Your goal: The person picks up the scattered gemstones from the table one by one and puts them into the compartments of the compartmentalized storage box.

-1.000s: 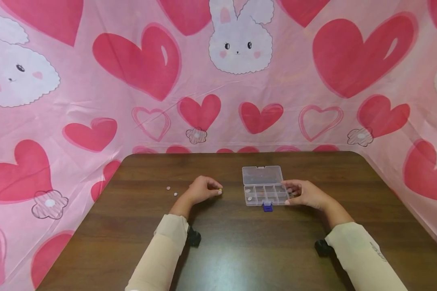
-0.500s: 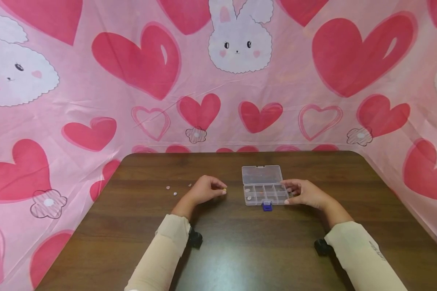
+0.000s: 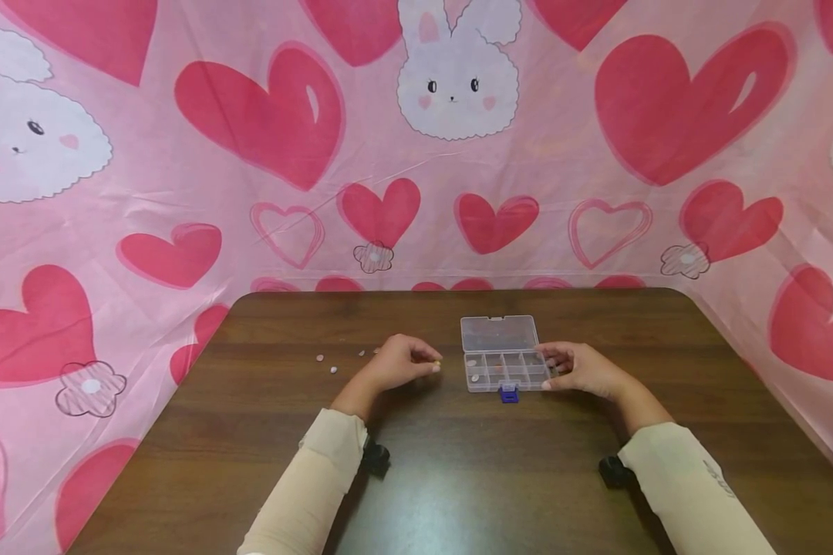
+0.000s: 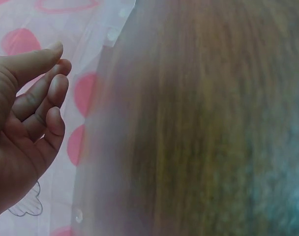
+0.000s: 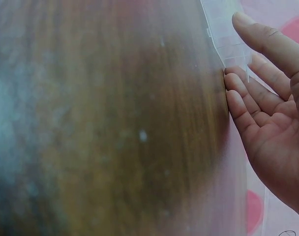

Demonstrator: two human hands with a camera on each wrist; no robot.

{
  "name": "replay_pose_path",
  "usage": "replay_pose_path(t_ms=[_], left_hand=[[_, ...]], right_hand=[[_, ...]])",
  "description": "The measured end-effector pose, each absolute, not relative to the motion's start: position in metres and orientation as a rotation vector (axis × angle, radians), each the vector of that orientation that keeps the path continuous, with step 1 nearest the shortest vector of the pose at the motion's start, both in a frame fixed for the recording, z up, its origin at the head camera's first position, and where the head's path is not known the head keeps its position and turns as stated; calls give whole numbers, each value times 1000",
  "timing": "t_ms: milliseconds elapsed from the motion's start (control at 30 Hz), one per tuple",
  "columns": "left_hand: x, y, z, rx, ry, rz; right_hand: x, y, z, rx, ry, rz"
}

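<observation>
My left hand point(image 3: 397, 362) is above the table, left of the box, with thumb and forefinger pinching a tiny yellowish piece point(image 3: 438, 362). That piece is too small to identify and mostly covered by the fingertips. A clear plastic compartment box point(image 3: 517, 378) lies with its lid point(image 3: 500, 334) folded back and its blue latch point(image 3: 510, 395) facing me. Pale small pieces sit in its left compartments, and an orange bit shows in another. At the box's right end my right hand point(image 3: 583, 371) grips the side, thumb in front and fingers behind; the right wrist view shows this corner point(image 5: 233, 54) too.
Several small pale pieces lie on the brown wooden table point(image 3: 451, 478) left of my left hand, among them a whitish one point(image 3: 334, 370) and a pinkish one point(image 3: 320, 358). A pink heart-patterned cloth point(image 3: 403, 162) hangs behind the table's back edge.
My left hand has moved right, closer to the box, carrying the tiny yellowish piece. More small pieces behind it have come into sight. The right hand and the box stay put.
</observation>
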State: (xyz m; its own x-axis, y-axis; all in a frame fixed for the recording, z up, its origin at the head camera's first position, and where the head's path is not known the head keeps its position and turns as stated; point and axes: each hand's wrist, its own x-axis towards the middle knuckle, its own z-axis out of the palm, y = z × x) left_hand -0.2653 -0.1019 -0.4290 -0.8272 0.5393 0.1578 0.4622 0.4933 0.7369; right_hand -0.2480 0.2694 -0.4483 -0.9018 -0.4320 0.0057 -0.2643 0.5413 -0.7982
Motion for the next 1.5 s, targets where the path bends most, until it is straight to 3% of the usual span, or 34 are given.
replay_pose_path(t_ms=[1500], left_hand=[[-263,-50,-424,1106,2612,1251]], right_hand=[[-249,270,-448,-622,2583,-1272]])
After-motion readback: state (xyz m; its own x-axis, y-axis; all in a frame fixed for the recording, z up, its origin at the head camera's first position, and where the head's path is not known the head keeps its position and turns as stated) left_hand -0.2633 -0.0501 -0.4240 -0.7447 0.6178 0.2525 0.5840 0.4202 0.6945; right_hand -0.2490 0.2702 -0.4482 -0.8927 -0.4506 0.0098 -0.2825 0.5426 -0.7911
